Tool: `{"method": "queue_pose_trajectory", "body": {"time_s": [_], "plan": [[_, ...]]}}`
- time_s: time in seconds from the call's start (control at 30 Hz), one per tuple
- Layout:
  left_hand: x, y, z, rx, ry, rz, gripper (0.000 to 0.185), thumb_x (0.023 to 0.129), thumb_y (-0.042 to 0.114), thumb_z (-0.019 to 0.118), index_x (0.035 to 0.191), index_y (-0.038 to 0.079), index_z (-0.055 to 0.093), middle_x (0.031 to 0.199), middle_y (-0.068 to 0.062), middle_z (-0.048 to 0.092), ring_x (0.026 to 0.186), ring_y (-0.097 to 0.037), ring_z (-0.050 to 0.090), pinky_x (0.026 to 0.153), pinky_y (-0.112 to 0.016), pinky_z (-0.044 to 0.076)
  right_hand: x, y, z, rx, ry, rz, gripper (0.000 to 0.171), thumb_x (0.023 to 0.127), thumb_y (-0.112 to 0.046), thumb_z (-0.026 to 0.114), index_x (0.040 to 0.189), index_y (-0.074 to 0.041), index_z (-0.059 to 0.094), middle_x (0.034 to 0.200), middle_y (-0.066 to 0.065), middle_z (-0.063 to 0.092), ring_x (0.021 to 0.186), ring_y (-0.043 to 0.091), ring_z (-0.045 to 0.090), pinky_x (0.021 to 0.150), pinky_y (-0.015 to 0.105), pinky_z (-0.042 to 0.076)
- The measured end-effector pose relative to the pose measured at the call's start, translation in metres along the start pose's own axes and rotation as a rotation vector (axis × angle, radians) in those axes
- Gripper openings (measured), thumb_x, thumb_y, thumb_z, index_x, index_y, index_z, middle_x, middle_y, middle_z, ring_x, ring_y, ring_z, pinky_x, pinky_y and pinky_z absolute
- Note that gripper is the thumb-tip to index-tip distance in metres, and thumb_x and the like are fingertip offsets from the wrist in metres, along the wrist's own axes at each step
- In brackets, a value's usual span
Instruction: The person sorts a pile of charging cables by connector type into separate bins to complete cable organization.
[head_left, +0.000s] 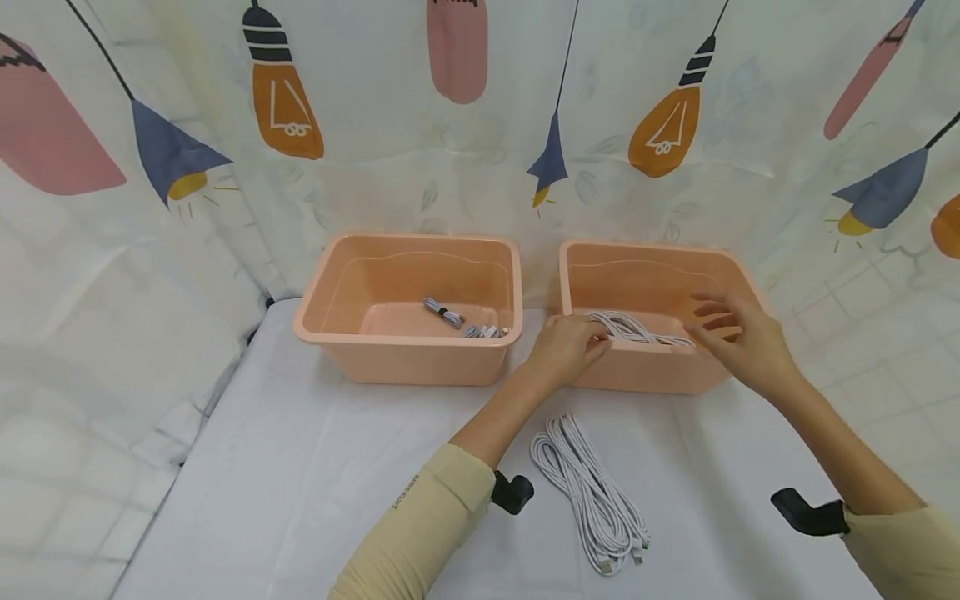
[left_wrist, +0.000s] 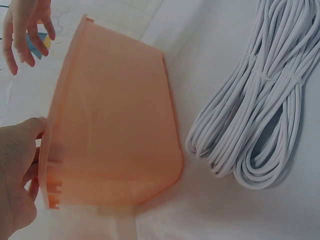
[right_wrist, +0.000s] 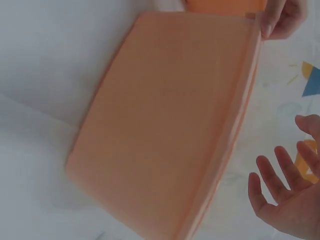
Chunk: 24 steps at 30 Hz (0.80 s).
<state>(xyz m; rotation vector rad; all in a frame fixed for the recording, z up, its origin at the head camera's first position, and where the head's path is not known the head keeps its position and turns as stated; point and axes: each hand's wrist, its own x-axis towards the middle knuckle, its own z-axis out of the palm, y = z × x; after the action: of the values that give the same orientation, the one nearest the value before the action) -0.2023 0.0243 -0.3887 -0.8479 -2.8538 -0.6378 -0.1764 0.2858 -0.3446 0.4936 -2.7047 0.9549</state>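
My left hand (head_left: 567,346) is at the near left corner of the right peach bin (head_left: 637,371), its fingertips reaching past the rim and partly hidden by the bin wall. Close by those fingertips, a bundle of white cable (head_left: 633,327) lies in this bin; I cannot tell whether they hold it. Over the bin's right side hovers my right hand (head_left: 742,343), fingers spread and slightly bent, with nothing in them. In the right wrist view the same hand (right_wrist: 287,192) appears beyond the rim, palm showing. A larger coiled white cable bundle (head_left: 588,492) lies on the table in front.
To the left stands another peach bin (head_left: 420,363), holding a small grey cable bundle (head_left: 444,312) with a black tie and more short cables (head_left: 482,332). A white cloth covers the table (head_left: 300,483). Behind the bins hangs a patterned curtain (head_left: 480,167).
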Motion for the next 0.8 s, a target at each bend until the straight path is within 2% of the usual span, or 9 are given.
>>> {"method": "queue_pose_trajectory", "body": {"time_s": [0.03,0.13,0.2,0.27,0.57,0.8], "plan": [[0.0,0.0,0.0,-0.001,0.001,0.0,0.021,0.107,0.03,0.065,0.116,0.019,0.081,0.112,0.006,0.079,0.11,-0.013,0.07,0.102,-0.038,0.048,-0.003,0.0,0.002,0.002,-0.001,-0.002,0.047,0.098,-0.005,0.073,0.142,0.003,0.057,0.119,0.032,0.066,0.1,0.052,0.067,0.077,0.0,0.039],[0.0,0.0,0.001,-0.004,0.003,0.001,0.021,0.107,0.03,0.065,0.116,0.019,0.081,0.112,0.006,0.079,0.11,-0.013,0.07,0.101,-0.038,0.049,-0.011,-0.002,0.008,0.014,0.002,-0.01,0.042,0.097,-0.005,0.074,0.137,0.004,0.06,0.113,0.03,0.069,0.094,0.019,0.072,0.077,0.002,0.042],[0.001,0.0,0.001,-0.005,0.005,0.0,0.021,0.107,0.029,0.065,0.116,0.019,0.081,0.112,0.006,0.079,0.11,-0.013,0.07,0.101,-0.038,0.049,-0.016,-0.004,0.011,0.018,0.007,-0.008,0.04,0.097,-0.005,0.074,0.134,0.003,0.062,0.11,0.027,0.07,0.09,0.0,0.066,0.076,0.003,0.044],[0.001,-0.001,0.001,-0.007,0.005,-0.003,0.021,0.107,0.029,0.065,0.117,0.019,0.081,0.112,0.006,0.079,0.11,-0.013,0.07,0.101,-0.038,0.048,-0.021,-0.005,0.016,0.029,0.016,-0.004,0.038,0.097,-0.005,0.074,0.133,0.002,0.064,0.108,0.025,0.071,0.088,-0.016,0.054,0.076,0.003,0.045],[0.0,-0.001,0.001,-0.008,0.003,-0.005,0.021,0.107,0.029,0.065,0.117,0.019,0.081,0.112,0.006,0.079,0.109,-0.013,0.07,0.101,-0.039,0.048,-0.045,-0.004,0.041,0.024,0.029,0.027,0.035,0.095,-0.006,0.077,0.128,-0.001,0.066,0.105,0.018,0.073,0.088,-0.011,0.057,0.075,0.009,0.049],[-0.001,0.001,0.0,-0.004,0.003,-0.012,0.021,0.107,0.03,0.065,0.117,0.019,0.081,0.111,0.006,0.079,0.108,-0.013,0.07,0.101,-0.038,0.049,-0.062,-0.001,0.064,0.054,-0.006,0.017,0.042,0.092,-0.001,0.079,0.132,-0.001,0.065,0.104,0.017,0.073,0.088,0.017,0.07,0.072,0.023,0.057]]}}
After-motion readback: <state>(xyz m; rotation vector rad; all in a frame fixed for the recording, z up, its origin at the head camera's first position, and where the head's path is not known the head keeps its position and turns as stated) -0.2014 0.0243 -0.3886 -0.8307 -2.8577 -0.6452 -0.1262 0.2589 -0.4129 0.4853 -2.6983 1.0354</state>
